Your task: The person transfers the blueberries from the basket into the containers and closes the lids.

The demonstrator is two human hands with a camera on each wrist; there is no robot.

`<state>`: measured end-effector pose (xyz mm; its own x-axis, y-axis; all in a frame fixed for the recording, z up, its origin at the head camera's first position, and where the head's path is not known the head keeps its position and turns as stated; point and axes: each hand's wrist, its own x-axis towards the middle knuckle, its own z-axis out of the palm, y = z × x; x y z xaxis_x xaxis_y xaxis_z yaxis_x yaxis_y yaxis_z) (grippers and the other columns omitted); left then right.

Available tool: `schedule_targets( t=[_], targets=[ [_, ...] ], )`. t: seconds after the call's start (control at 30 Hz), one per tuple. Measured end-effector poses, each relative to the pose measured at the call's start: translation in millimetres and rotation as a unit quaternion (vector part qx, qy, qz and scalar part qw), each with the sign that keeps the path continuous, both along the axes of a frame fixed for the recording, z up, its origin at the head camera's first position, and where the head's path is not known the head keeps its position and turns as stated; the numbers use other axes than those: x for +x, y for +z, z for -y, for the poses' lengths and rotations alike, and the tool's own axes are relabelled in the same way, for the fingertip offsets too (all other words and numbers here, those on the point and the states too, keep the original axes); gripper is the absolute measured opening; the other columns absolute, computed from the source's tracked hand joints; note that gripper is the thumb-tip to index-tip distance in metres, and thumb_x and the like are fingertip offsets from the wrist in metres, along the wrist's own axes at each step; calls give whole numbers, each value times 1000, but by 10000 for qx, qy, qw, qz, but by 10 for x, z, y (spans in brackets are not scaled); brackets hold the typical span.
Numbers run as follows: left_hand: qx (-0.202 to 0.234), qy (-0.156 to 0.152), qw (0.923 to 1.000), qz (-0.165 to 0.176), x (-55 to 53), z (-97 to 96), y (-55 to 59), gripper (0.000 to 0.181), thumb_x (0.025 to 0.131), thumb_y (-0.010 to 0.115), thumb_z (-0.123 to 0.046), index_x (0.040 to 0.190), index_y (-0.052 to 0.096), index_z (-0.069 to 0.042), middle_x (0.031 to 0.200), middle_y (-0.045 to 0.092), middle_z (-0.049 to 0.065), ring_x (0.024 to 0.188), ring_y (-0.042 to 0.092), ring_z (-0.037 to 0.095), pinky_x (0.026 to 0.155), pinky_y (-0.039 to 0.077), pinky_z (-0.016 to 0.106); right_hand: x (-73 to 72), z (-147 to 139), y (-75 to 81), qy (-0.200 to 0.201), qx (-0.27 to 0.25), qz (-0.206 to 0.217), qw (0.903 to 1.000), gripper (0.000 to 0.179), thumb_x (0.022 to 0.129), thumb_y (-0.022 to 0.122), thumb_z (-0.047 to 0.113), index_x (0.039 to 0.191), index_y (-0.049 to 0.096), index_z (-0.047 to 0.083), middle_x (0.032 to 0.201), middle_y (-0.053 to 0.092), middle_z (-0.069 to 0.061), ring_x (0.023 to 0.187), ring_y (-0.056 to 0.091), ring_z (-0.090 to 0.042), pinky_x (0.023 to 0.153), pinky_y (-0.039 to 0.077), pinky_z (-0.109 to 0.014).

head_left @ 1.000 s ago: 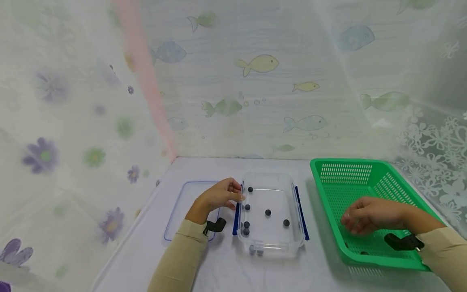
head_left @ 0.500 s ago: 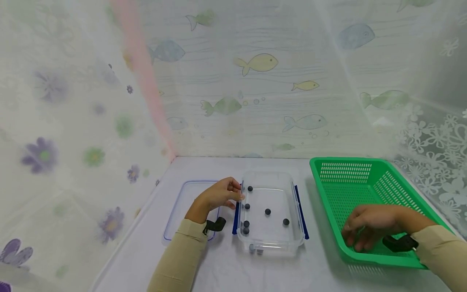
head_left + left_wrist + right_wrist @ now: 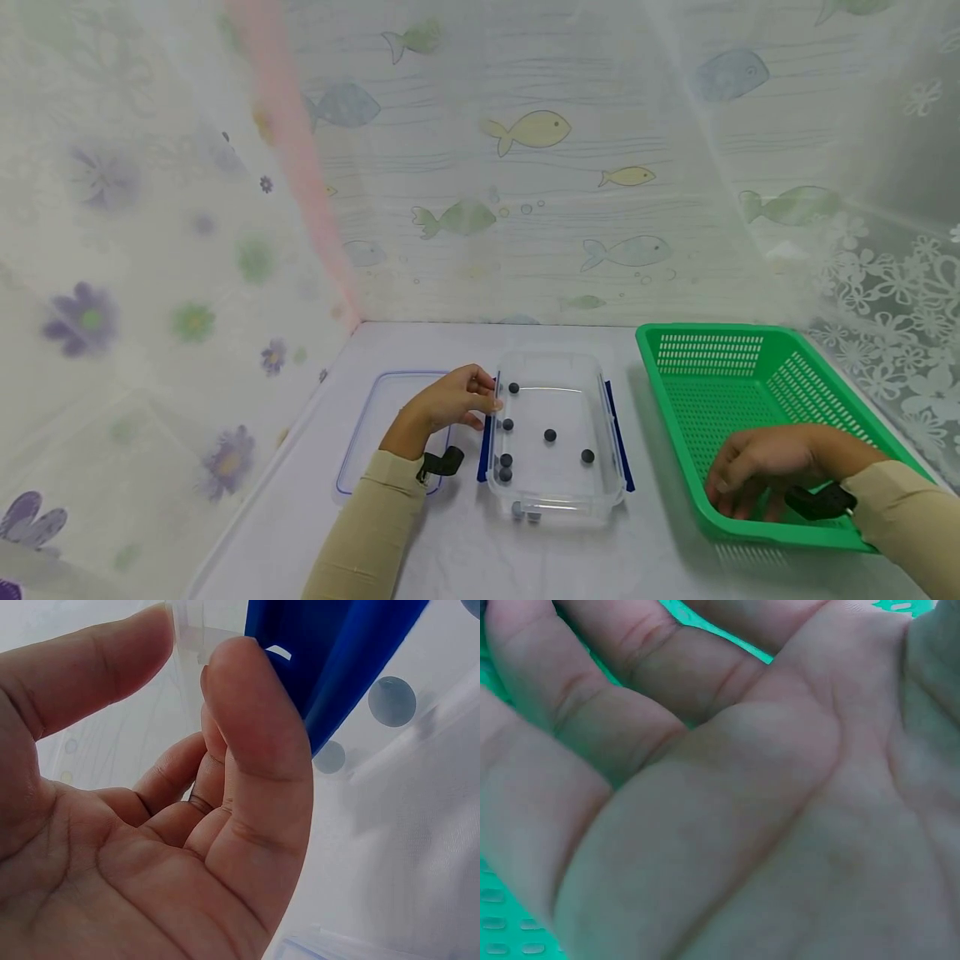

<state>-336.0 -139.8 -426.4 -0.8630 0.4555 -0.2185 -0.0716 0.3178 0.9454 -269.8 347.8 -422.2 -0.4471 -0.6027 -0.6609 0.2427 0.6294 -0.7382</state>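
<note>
My left hand (image 3: 450, 400) grips the left rim of a clear plastic container (image 3: 558, 506), thumb at the rim and fingers outside. The left wrist view shows the index finger against a blue latch flap (image 3: 330, 660). Several small dark balls (image 3: 551, 435) lie apart inside the container; one ball (image 3: 392, 702) shows through its wall. My right hand (image 3: 772, 462) reaches down into the near end of a green basket (image 3: 675, 450), fingers bent downward. Its fingertips are hidden in the head view. In the right wrist view the palm (image 3: 727, 825) holds nothing and a dark speck sits at the corner.
A clear lid (image 3: 375, 417) with a blue edge lies flat on the white table (image 3: 450, 558), partly under my left forearm. A second blue flap (image 3: 619, 437) hangs along the container's right side. Patterned curtains (image 3: 480, 167) enclose the back and sides.
My right hand has dropped lower into the green basket, toward its near end, covering the dark spots seen there before. My left hand and the container have stayed put.
</note>
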Motion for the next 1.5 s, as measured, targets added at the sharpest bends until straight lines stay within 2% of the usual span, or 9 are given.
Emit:
schedule_targets(
  t=[0.23, 0.3, 0.47, 0.63, 0.8, 1.0, 1.3, 1.5],
  targets=[
    [5, 13, 10000, -2, -5, -6, 7, 57, 93, 78, -16, 134, 47, 7, 107, 59, 12, 90, 64, 22, 73, 63, 35, -3, 12, -25, -23, -236, 91, 9997, 30, 95, 56, 12, 114, 73, -4, 102, 75, -12, 89, 71, -21, 73, 61, -38],
    [8, 3, 10000, 0, -6, -5, 8, 56, 93, 78, -16, 134, 47, 7, 107, 59, 12, 91, 64, 23, 73, 63, 35, -14, 0, -27, -72, -384, 29, 9992, 30, 95, 56, 10, 115, 72, -5, 105, 75, -13, 93, 71, -22, 74, 62, -38],
    [68, -78, 9999, -10, -8, -1, 13, 55, 94, 77, -14, 134, 46, 8, 107, 59, 11, 93, 65, 22, 73, 62, 35, -61, -41, -22, -153, -772, -347, 9963, 31, 92, 61, 5, 119, 68, -8, 110, 74, -14, 97, 70, -22, 77, 62, -38],
    [84, -50, 9999, 58, -16, 3, 6, 57, 93, 77, -14, 135, 46, 9, 104, 59, 10, 92, 65, 22, 72, 62, 34, -84, -54, -15, -124, -984, -741, 9923, 33, 89, 66, 1, 120, 66, -11, 110, 71, -16, 97, 69, -25, 82, 62, -45],
    [74, -58, 9999, 66, -16, 8, -3, 58, 93, 78, -15, 135, 46, 8, 106, 59, 11, 93, 65, 22, 72, 62, 34, -88, -32, 26, -115, -1006, -966, 9902, 24, 98, 61, 4, 119, 68, -7, 111, 72, -15, 98, 69, -23, 83, 62, -45],
    [59, -54, 10000, 38, -14, 10, 0, 58, 93, 78, -16, 135, 46, 8, 107, 59, 11, 95, 65, 23, 73, 63, 35, -115, 26, 166, 17, -1296, -1048, 9860, 26, 106, 54, 7, 119, 66, -11, 104, 72, -10, 86, 69, -14, 76, 64, -37],
    [72, -32, 10000, 1, -14, 18, -10, 56, 93, 78, -17, 134, 48, 7, 105, 60, 11, 94, 65, 23, 74, 63, 35, -186, 61, 432, 246, -1234, -1825, 9751, 25, 107, 53, 9, 113, 68, -10, 102, 73, -10, 82, 68, -10, 70, 63, -38],
    [49, -59, 10000, -6, -25, 14, -21, 58, 92, 78, -17, 134, 47, 8, 105, 60, 11, 94, 65, 22, 73, 63, 35, -201, 97, 537, 247, -1282, -1931, 9725, 24, 108, 53, 8, 112, 69, -9, 101, 73, -9, 81, 67, -9, 70, 62, -39]
  ],
)
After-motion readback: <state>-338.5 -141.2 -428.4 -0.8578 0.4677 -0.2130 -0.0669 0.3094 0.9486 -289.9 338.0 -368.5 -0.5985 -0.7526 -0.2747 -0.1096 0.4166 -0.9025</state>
